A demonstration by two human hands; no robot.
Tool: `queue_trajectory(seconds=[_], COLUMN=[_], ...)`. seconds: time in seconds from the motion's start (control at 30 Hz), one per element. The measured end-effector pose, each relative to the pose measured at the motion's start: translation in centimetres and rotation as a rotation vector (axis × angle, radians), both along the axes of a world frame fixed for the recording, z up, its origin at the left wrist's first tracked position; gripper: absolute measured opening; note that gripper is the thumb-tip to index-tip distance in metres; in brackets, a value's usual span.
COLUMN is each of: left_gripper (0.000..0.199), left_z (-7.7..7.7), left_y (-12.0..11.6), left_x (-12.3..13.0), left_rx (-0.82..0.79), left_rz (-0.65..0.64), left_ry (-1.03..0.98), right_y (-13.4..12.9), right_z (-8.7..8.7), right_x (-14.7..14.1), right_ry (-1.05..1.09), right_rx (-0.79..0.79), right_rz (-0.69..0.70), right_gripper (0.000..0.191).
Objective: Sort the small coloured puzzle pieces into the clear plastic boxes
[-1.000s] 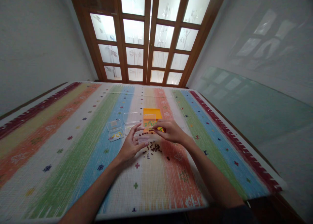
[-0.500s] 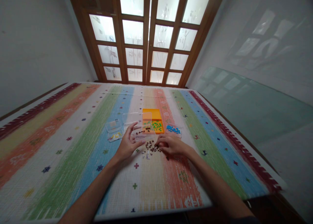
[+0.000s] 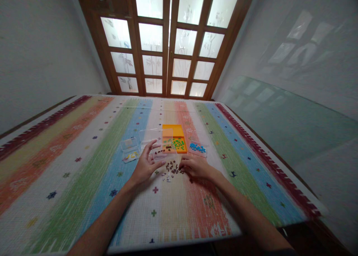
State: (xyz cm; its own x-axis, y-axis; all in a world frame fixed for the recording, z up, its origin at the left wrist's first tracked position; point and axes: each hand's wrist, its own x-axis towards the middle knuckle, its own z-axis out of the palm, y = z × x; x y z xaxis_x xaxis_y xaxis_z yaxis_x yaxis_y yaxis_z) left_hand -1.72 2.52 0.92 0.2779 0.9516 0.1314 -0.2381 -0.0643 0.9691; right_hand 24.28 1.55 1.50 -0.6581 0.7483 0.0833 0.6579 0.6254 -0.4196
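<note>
Compared with one second ago, the right hand (image 3: 197,167) is lower and nearer, beside the loose brown pieces (image 3: 173,168), and the blue pieces (image 3: 197,147), hidden at that time, are in sight; the left hand (image 3: 144,167) stays almost in its place.

One striped cloth (image 3: 173,215) covers the tabletop, between two pale walls, with wooden doors (image 3: 167,43) at the far end. Taking the brown pieces as the clock's centre, and the doors as twelve, the right hand is at three and the left at nine.

I count fifteen bright panes in the doors. One orange box (image 3: 172,130) stands open at twelve, with many green pieces (image 3: 179,144) in it. Three clear boxes are sure: the held box (image 3: 159,157) at eleven, one with yellow pieces (image 3: 132,156) at ten, one with the blue at two. More clear plastic overlaps behind the held box; whether it is separate, I cannot tell. One single brown piece lies at four.

The boxes are smooth plastic and rectangular; the brown pieces are small and blocky. Left fingers are spread and grip the held box's end. Right fingers are close together; whether they pinch a piece, I cannot tell.
</note>
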Motion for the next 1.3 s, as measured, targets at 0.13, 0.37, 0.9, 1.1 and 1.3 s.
queue_trajectory(seconds=[0.13, 0.37, 0.9, 1.1, 1.3], left_gripper=[0.085, 0.085, 0.081, 0.084, 0.082], left_z=[0.1, 0.1, 0.7, 0.6, 0.6], left_y=[0.0, 0.1, -0.3, -0.6, -0.8], left_x=[0.0, 0.0, 0.3, 0.6, 0.8], left_rx=[-0.012, -0.006, 0.016, -0.002, 0.009], left_rz=[0.004, 0.006, -0.028, -0.039, -0.037], left_ry=[0.012, 0.003, 0.007, 0.0, -0.002], right_y=[0.1, -0.1, 0.5, 1.8, 3.0], right_z=[-0.3, -1.5, 3.0, 5.2, 5.9], right_x=[0.1, 0.5, 0.1, -2.3, -4.5], right_ry=[-0.008, 0.023, 0.344, 0.297, 0.046], right_rx=[0.003, 0.037, 0.17, 0.211, 0.172], right_rz=[-0.004, -0.047, -0.054, -0.01, -0.014], right_gripper=[0.016, 0.014, 0.011, 0.009, 0.009])
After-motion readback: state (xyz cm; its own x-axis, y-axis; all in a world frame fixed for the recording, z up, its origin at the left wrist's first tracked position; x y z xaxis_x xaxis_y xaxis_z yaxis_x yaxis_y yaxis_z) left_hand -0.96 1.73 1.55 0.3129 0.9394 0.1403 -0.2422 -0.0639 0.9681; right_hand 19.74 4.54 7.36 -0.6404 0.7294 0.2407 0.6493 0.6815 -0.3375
